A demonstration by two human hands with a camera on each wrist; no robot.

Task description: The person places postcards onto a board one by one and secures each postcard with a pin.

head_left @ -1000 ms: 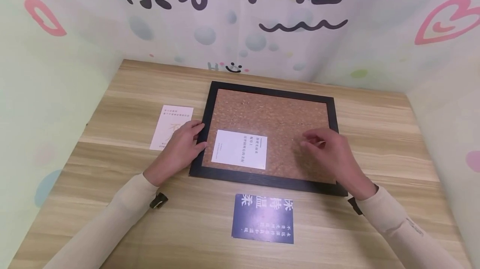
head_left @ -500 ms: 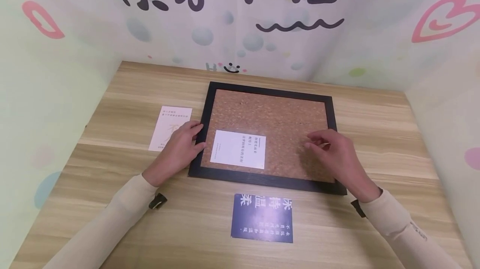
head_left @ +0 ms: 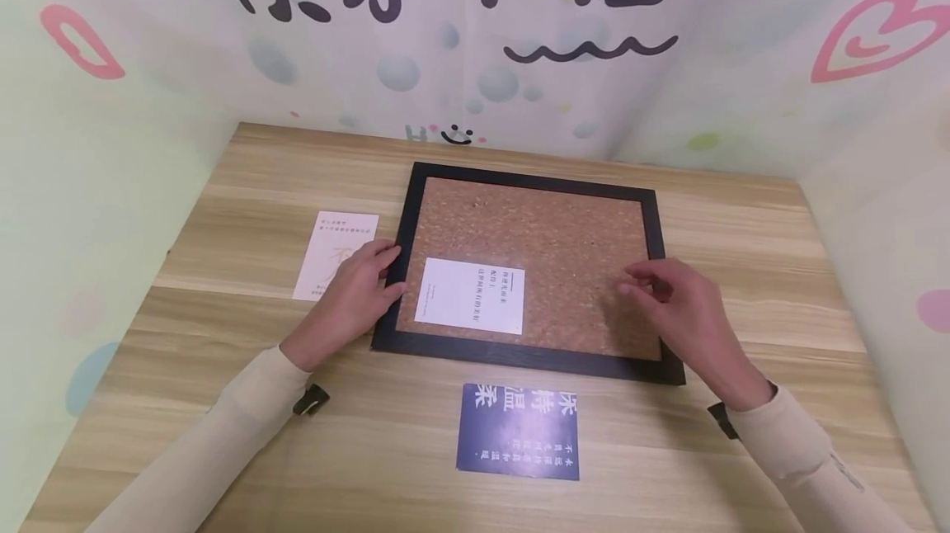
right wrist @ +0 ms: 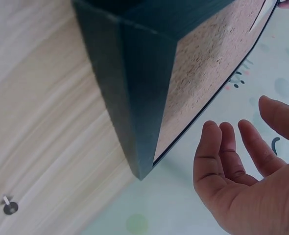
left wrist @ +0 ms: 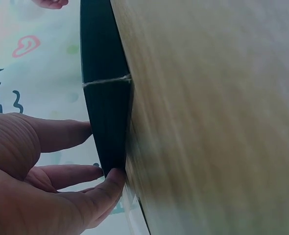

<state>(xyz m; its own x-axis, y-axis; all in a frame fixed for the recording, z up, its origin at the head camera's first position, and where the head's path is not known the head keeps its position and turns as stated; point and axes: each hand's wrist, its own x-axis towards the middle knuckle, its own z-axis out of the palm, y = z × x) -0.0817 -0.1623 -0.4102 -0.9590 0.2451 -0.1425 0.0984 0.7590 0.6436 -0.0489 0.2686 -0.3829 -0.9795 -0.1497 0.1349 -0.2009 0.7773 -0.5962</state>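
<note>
Right hand [head_left: 686,302] shifted rightward, loosely curled; left hand [head_left: 352,290] touches black frame [head_left: 523,356].

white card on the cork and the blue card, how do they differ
The white card lies on the corkboard; the blue card lies on the tabletop. The white card carries dark print; the blue card carries pale print. Both are rectangular, with printed text facing up.

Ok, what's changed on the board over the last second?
The right hand has moved slightly rightward over the cork, toward the right side of the frame; nothing visible was taken or let go. The left hand stays at the frame's left edge, and the white card, pink card and blue card lie as before.
</note>
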